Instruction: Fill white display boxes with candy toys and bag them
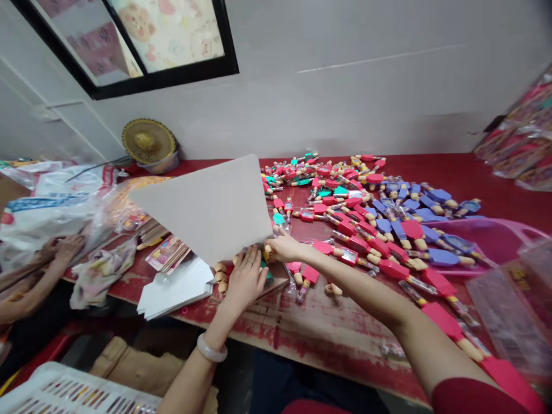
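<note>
Cardboard [207, 207], tilted near front edge of the bench [310, 339], should be light, stiff, best held by its edges, while left hand [245, 275] lies flat-fingered on wooden knobs [221, 277] and right hand [287, 247] grasps one knob [268, 252].

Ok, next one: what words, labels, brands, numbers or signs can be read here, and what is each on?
No text can be read with certainty.
White plastic bag, left: red and blue print, too blurred.
Printed cards: print too small.
Pink panels behind the window: dark marks, possibly lettering, illegible.
Packaged goods, far right: printed, too blurred.
Grey board: no print on the side in view.
</note>
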Motion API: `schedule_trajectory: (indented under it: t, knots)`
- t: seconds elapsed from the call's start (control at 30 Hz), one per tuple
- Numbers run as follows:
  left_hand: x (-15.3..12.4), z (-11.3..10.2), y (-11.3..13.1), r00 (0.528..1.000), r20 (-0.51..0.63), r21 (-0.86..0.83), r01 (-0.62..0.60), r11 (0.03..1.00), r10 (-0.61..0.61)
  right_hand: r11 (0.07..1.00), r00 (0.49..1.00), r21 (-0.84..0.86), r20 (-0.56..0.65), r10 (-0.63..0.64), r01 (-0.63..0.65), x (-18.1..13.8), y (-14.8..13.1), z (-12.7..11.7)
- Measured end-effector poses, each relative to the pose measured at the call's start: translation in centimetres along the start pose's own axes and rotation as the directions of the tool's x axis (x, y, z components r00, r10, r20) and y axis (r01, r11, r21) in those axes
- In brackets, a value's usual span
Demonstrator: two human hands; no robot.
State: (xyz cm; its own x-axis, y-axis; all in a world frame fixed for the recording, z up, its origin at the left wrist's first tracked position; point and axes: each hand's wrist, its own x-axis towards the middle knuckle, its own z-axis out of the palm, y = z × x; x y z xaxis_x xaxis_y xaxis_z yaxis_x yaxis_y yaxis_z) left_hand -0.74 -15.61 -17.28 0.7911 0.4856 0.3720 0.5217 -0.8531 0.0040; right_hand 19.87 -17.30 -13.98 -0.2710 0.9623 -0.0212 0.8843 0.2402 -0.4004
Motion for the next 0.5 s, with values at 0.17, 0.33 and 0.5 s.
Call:
schedule_trajectory:
  t: [0.17,0.33,0.5]
  knots:
    - [0.3,-0.8,-0.3,0.999,0.022,-0.072,0.028,0.997,-0.027,0.993,0.997,-0.095,-0.004,0.073,-0.073,-0.2,-0.8,1.1]
    - [-2.3,-2.5,-2.1,0.877,-0.267,-0.393,0.281,0.876,-0.401,0.978,0.889,0.21,-0.444,0.108,-0.014,-1.6,-0.4,3.2]
    - [-4.4,-0.5,-5.2,0.431,-0.213,-0.756,0.496,0.428,-0.877,0.535,0.812,0.844,-0.288,0.508,-0.035,0.1,0.7,5.1]
